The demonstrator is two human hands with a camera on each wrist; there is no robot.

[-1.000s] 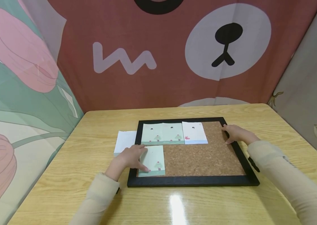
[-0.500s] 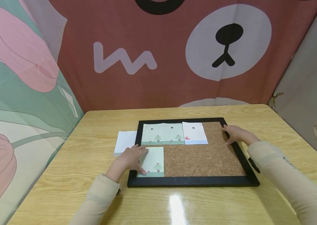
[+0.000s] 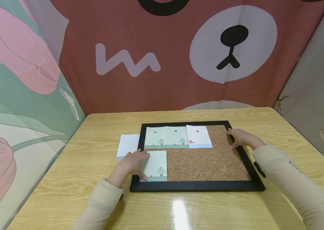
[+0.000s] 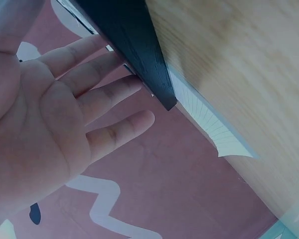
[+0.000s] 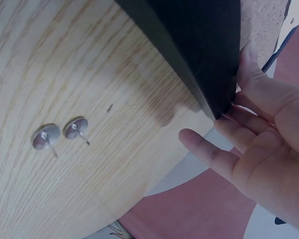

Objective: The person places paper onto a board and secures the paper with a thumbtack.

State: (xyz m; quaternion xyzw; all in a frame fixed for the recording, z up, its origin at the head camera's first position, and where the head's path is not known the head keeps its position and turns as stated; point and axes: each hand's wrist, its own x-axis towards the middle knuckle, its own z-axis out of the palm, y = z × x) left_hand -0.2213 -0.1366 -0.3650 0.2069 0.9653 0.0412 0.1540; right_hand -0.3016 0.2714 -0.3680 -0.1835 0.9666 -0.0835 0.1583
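Note:
A black-framed corkboard lies on the table. My left hand reaches over its left frame, thumb and fingers spread on a pale green sheet at the lower left. In the left wrist view the fingers of my left hand are fairly straight, tips at the black frame. My right hand holds the frame's right side near the far corner. In the right wrist view, the right hand's thumb and fingers bracket the frame. Two green sheets and a white sheet, each with a tack, line the board's top.
A pad of paper lies on the table left of the board, partly behind my left hand. Two thumbtacks lie points-up on the wood beside the frame's right side. A printed cloth hangs behind the table.
My left hand has shifted the lower-left green sheet slightly left and nearer, and its tilt has straightened. The thumb has drawn toward the sheet's left edge. My right hand stays in place.

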